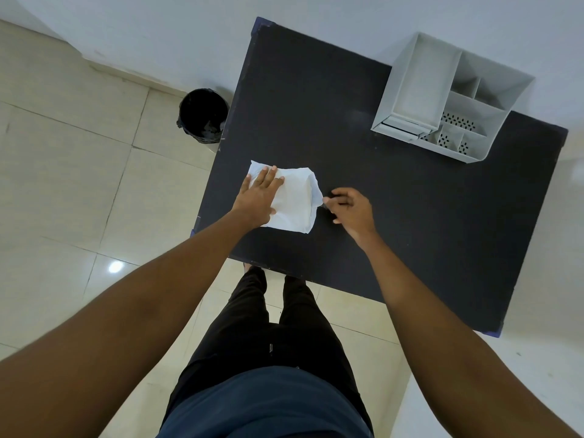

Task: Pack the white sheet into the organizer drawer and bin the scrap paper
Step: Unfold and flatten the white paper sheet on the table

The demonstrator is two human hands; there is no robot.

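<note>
A creased white sheet (295,200) lies on the black table (395,197) near its left edge. My left hand (260,197) rests flat on the sheet's left part, fingers spread. My right hand (350,208) pinches the sheet's right edge between thumb and fingers, lifting that edge a little. The grey desk organizer (448,96) stands at the table's far right corner; its drawer front (399,125) looks slightly pulled out. A black-lined waste bin (203,115) stands on the floor left of the table. I cannot tell a separate scrap paper from the sheet.
The organizer has several open compartments, some with perforated bottoms. Behind the table is a white wall. My legs stand at the table's near edge on a pale tiled floor (79,191).
</note>
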